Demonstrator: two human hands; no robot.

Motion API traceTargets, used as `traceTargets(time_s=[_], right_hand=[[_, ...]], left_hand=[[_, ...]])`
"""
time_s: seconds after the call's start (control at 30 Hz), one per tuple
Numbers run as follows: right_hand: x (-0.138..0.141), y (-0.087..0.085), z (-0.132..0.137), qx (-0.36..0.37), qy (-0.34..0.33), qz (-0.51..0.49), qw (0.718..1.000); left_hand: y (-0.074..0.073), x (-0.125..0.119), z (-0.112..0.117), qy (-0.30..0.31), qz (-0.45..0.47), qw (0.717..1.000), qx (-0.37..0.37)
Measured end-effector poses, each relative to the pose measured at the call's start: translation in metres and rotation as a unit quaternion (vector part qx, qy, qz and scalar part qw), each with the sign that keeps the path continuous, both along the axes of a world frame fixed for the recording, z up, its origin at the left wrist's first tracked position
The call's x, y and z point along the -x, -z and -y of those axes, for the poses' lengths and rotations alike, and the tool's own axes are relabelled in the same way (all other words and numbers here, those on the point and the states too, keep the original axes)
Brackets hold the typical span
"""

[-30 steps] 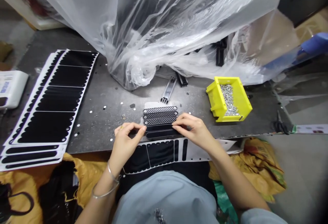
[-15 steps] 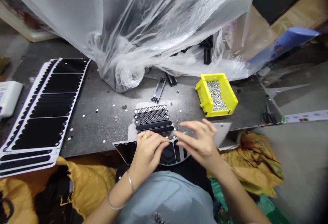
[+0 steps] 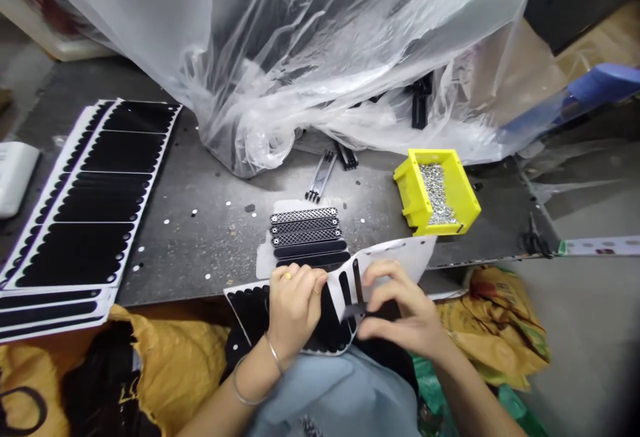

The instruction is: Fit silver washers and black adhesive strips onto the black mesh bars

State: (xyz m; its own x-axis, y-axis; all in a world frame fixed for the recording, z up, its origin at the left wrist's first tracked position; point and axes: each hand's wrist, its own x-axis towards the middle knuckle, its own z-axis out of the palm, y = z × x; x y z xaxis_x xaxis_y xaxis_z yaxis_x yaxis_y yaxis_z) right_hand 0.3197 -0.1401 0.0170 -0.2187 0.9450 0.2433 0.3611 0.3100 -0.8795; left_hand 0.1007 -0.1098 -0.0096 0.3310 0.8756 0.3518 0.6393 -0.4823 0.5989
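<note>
On my feed the left hand (image 3: 295,307) sits curled over a white-backed sheet (image 3: 395,254) of black stickers. It hides that part of the sheet, so I can't tell whether it is gripping or only pressing down. The right hand (image 3: 400,310) is closed narrow, thumb and fingers pinched on a thin black strip (image 3: 356,308). Its fingers cover one end, and I can't make out whether the strip has come fully free of the sheet. The sheet's far end curls up off the steel table (image 3: 200,257), just in front of three mesh-faced bars and two plain black bars (image 3: 305,237). Further along, the yellow bin (image 3: 407,187) holds a heap of small silver parts (image 3: 435,194), too small for me to identify from here. A stack of sticker sheets (image 3: 95,197) lies to the left, running toward the frame edge. Behind it all, plastic sheeting (image 3: 280,44) drapes over dark pieces (image 3: 420,100) that stay blurred through the film, and scissors (image 3: 533,244) lie near the table's edge.
</note>
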Motion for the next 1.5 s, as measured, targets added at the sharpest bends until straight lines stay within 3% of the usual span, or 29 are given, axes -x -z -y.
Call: traceTargets(time_s=[0.07,0.13,0.23,0.33,0.5,0.8,1.17,1.27,1.5], right_hand=[[-0.003,-0.005,-0.006,0.087,0.010,-0.158,0.984],[0.004,-0.008,-0.021,0.115,0.051,-0.187,0.974],[0.033,-0.004,-0.055,0.013,0.054,0.013,0.998],[0.069,0.010,-0.088,-0.119,-0.032,0.151,0.981],[0.091,0.026,-0.111,-0.176,-0.094,0.182,0.963],[0.084,0.022,-0.111,-0.154,-0.104,0.158,0.970],[0.091,0.023,-0.111,-0.147,-0.115,0.211,0.959],[0.080,0.017,-0.109,-0.143,-0.113,0.227,0.957],[0.021,0.008,-0.104,0.044,-0.023,0.100,0.994]], left_hand=[[0.005,0.005,0.004,-0.005,-0.040,0.999,-0.029],[0.007,0.012,0.005,0.005,-0.060,0.997,-0.044],[0.002,0.030,-0.007,-0.067,-0.038,0.996,-0.042],[-0.005,0.054,-0.030,-0.171,-0.028,0.985,0.017],[-0.003,0.078,-0.056,-0.153,-0.007,0.978,0.141],[-0.001,0.075,-0.061,-0.154,0.042,0.966,0.202],[0.004,0.075,-0.064,-0.157,0.058,0.965,0.200],[0.005,0.074,-0.065,-0.157,0.052,0.965,0.204],[0.007,0.075,-0.067,-0.150,0.053,0.966,0.204]])
